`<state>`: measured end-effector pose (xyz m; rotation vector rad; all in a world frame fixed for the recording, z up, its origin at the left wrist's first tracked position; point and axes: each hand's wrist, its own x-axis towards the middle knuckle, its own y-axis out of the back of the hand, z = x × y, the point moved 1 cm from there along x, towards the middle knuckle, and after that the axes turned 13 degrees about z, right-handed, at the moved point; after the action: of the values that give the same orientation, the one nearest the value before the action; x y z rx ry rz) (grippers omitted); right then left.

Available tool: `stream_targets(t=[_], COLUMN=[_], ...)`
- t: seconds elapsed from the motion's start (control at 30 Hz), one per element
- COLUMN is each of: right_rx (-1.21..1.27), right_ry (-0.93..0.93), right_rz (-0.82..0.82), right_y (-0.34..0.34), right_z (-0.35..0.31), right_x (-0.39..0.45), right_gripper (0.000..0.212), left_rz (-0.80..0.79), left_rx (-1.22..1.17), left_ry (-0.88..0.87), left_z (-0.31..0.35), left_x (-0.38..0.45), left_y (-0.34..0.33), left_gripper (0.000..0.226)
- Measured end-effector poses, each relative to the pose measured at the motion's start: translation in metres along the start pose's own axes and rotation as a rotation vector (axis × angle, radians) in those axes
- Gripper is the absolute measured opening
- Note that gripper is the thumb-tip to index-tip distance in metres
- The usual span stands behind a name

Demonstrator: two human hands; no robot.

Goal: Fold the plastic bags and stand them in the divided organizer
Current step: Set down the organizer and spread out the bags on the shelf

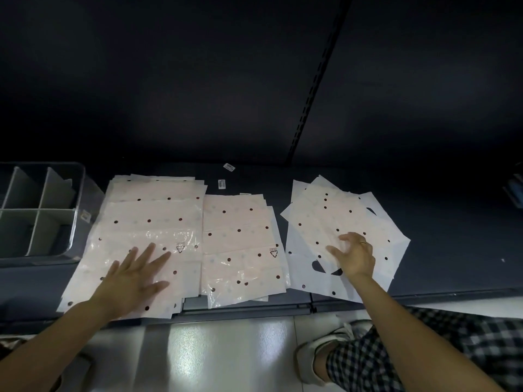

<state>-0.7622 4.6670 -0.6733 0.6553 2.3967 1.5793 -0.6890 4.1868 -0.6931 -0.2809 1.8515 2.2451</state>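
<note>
Plastic bags: thin translucent white bags with dark punched dots, lying flat in three piles on the dark shelf (pixel 441 222): left pile (pixel 152 222) near the organizer, middle pile (pixel 240 244) touching it, right pile (pixel 339 222) fanned askew and set apart toward the right.
Organizer: clear plastic bin with grey dividers (pixel 36 210) at the shelf's left edge, just beside the left pile; one pale sheet seems to stand in a back compartment, the rest look empty.
Left hand (pixel 138 275): fingers spread, palm flat on the front part of the left pile, pressing, not pinching.
Right hand (pixel 355 256): fingers curled and apart over the right pile, tips at the top sheet; blurred, so whether it has pinched a sheet I cannot tell.
Step in hand: picking out one bag to fold; almost all folding remains.
Next move: peel a single sheet free of the slippery stack, lay it flat, fold it narrow enough for a compartment.
Risk: several sheets clinging together.
</note>
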Motion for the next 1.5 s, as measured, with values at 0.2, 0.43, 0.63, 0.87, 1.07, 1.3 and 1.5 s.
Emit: stream_targets(t=[0.2, 0.43, 0.63, 0.87, 1.07, 1.3, 1.5], right_rx=[0.159, 0.350, 0.871, 1.096, 0.409, -0.011, 0.032], right_ry=[-0.129, -0.107, -0.311, -0.321, -0.059, -0.091, -0.123], right_rz=[0.075, 0.127, -0.367, -0.618, -0.117, 0.019, 0.113], right_y=[0.006, 0.019, 0.009, 0.006, 0.004, -0.006, -0.006], right_z=[-0.004, -0.077, -0.174, -0.182, -0.089, -0.012, -0.015], right_x=[0.007, -0.005, -0.055, -0.074, -0.017, 0.008, 0.013], right_gripper=[0.020, 0.023, 0.049, 0.034, 0.050, 0.026, 0.019], left_rz=[-0.024, 0.250, -0.061, 0.276, 0.319, 0.390, 0.496], left_rx=[-0.006, -0.321, -1.023, -1.018, -0.918, -0.649, -0.573], left_ry=[0.029, -0.111, -0.007, 0.322, 0.373, 0.292, 0.243], left_z=[-0.003, 0.059, 0.148, 0.151, 0.137, 0.129, 0.130], left_x=[0.004, 0.005, 0.002, 0.019, 0.041, 0.066, 0.064], left_y=[0.003, 0.039, 0.044, 0.040, 0.037, 0.027, 0.033], left_gripper=[0.079, 0.089, 0.092, 0.032, 0.036, 0.044, 0.057])
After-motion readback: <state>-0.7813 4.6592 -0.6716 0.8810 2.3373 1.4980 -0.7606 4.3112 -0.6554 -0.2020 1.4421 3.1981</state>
